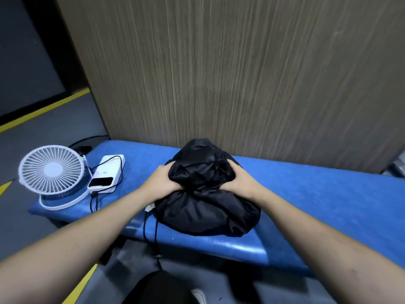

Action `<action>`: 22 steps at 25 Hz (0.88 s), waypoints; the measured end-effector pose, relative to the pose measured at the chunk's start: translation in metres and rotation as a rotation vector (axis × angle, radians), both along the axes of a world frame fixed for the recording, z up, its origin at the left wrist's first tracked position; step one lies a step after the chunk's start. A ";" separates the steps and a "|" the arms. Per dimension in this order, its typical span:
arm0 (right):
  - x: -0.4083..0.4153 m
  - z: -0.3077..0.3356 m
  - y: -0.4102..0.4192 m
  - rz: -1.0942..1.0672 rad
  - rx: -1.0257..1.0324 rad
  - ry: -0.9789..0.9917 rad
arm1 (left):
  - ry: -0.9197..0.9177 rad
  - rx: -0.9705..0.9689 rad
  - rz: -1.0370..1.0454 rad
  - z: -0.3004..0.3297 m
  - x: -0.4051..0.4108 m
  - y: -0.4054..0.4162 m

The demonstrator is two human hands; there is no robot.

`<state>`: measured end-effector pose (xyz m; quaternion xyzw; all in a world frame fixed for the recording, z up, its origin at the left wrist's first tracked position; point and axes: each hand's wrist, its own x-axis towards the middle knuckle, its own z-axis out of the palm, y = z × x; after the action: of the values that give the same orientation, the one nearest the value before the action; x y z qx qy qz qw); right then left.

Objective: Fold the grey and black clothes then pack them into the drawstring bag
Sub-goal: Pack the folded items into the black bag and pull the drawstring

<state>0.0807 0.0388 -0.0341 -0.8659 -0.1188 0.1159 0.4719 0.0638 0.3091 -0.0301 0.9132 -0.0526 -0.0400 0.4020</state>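
Note:
A full black drawstring bag (pixel 208 213) lies on the blue padded bench (pixel 317 194), its gathered mouth pointing away from me. My left hand (pixel 163 179) grips the bunched fabric on the left of the neck. On the right side, my right hand (pixel 240 182) clutches the same neck. Thin black cords (pixel 150 227) hang from the bag over the bench's front edge. No grey or black clothes show outside the bag; what is inside is hidden.
A white desk fan (pixel 51 170) stands at the bench's left end, with a white power bank (pixel 107 173) and its black cable beside it. A wood-grain panel (pixel 241 73) rises right behind the bench. The grey floor has yellow lines (pixel 43 109).

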 end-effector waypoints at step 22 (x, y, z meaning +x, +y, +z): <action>-0.203 0.114 -0.418 -0.617 0.011 -0.159 | -0.157 -0.089 -0.669 0.098 -0.044 -0.477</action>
<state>-0.1226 -0.3788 0.0804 -0.8648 0.1123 -0.1015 0.4788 0.0196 -0.1681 0.0681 0.8274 -0.3814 -0.0967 0.4007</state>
